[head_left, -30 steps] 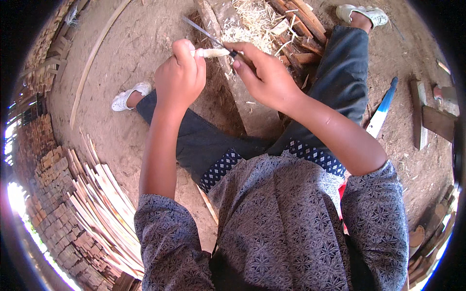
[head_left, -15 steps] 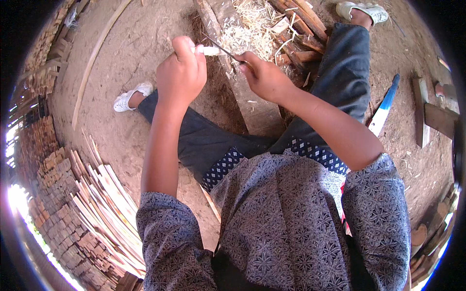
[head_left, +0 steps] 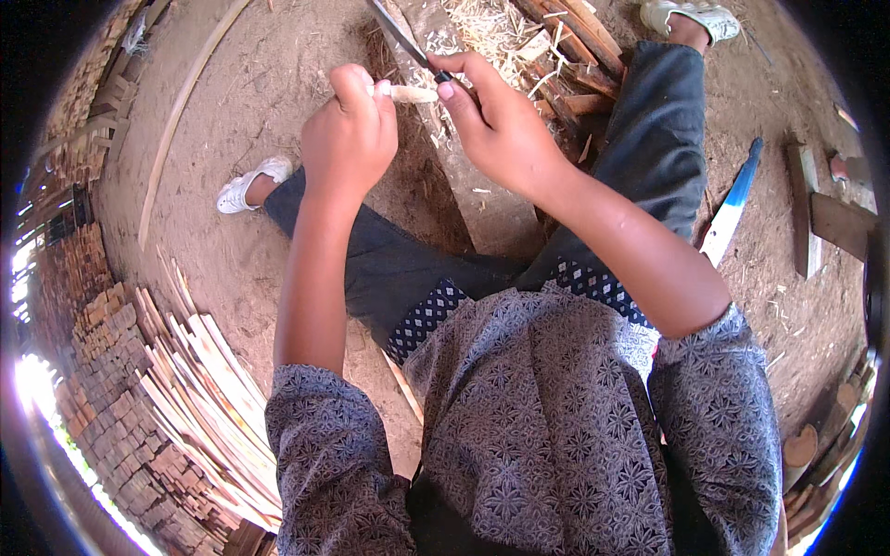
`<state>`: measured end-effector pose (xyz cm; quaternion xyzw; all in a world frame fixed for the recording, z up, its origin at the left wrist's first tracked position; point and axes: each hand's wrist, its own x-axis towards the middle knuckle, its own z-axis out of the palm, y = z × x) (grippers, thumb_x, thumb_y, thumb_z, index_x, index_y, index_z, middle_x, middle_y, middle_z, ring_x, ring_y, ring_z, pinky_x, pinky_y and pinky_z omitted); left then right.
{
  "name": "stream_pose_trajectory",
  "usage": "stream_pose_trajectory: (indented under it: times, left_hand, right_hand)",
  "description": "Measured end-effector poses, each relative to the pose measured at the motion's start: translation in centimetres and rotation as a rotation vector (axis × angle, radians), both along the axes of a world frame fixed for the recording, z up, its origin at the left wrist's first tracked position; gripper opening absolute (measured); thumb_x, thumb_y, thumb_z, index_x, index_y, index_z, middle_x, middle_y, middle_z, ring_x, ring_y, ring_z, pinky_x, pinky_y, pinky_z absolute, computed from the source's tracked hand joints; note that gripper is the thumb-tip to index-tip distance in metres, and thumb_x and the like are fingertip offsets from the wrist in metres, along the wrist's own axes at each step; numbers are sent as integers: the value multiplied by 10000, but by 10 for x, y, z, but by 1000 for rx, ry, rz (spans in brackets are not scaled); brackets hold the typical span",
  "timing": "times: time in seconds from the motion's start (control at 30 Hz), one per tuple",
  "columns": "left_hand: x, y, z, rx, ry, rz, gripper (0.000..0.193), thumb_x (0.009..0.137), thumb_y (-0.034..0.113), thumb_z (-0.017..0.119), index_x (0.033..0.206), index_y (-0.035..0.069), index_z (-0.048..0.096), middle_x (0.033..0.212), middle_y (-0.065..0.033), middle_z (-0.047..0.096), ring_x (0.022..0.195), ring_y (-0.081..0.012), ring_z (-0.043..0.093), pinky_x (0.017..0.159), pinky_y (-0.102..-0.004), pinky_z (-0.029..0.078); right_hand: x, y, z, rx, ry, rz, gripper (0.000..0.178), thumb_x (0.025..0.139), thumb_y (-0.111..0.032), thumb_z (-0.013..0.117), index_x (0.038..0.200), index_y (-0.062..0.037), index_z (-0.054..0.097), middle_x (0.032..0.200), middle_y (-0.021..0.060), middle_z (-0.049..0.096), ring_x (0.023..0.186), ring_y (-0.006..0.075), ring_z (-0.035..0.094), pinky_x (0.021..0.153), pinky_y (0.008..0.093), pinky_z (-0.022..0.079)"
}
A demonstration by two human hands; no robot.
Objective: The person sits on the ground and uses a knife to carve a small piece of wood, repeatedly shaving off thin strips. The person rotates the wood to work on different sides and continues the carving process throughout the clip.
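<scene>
My left hand [head_left: 350,130] is closed round a small pale piece of wood [head_left: 413,94], whose tapered end sticks out to the right of the thumb. In my right hand [head_left: 491,120] is a knife [head_left: 400,35], gripped by its dark handle. The blade slants up and to the left, beyond the wood. My right thumb lies close to the tip of the wood; I cannot tell whether they touch. Under both hands a thick plank [head_left: 496,218] runs between my legs, with a heap of pale shavings [head_left: 482,39] near its far end.
Split wood pieces [head_left: 579,42] lie beyond the shavings. On the dirt to the right are a saw-like blade with a blue end [head_left: 732,204] and some wooden blocks [head_left: 805,213]. At the left stand stacked cut wood [head_left: 111,343] and long thin strips [head_left: 209,398].
The knife has swung from lying across the wood to pointing up and away from it. My right hand has shifted slightly left and turned. The left hand has hardly moved.
</scene>
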<state>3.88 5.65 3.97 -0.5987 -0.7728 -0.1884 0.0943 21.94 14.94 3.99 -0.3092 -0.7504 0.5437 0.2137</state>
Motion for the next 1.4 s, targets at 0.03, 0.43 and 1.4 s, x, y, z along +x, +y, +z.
stream_pose_trajectory:
  times: [0.03, 0.43, 1.4]
  left_hand:
    - [1, 0, 0, -7, 0, 2, 260, 1031, 212, 597, 1144, 35, 445, 752, -189, 711, 679, -428, 714, 577, -531, 542]
    - [3, 0, -2, -21, -21, -10, 262, 1017, 190, 615, 1152, 39, 450, 788, -193, 714, 701, -432, 713, 589, -535, 547]
    - [-2, -1, -6, 21, -61, -20, 281, 1020, 189, 590, 1188, 41, 422, 743, -197, 704, 671, -463, 698, 583, -555, 538]
  right_hand:
    - [0, -1, 4, -19, 71, -41, 297, 1072, -274, 556, 1316, -109, 591, 814, 225, 705, 811, 428, 722, 742, 528, 561]
    - [11, 0, -17, -11, 114, -33, 287, 1092, -256, 539, 1352, -141, 581, 816, 204, 699, 805, 411, 726, 727, 500, 568]
    - [2, 0, -17, 9, 132, -61, 301, 1096, -241, 550, 1370, -117, 563, 727, 156, 641, 655, 328, 675, 643, 454, 513]
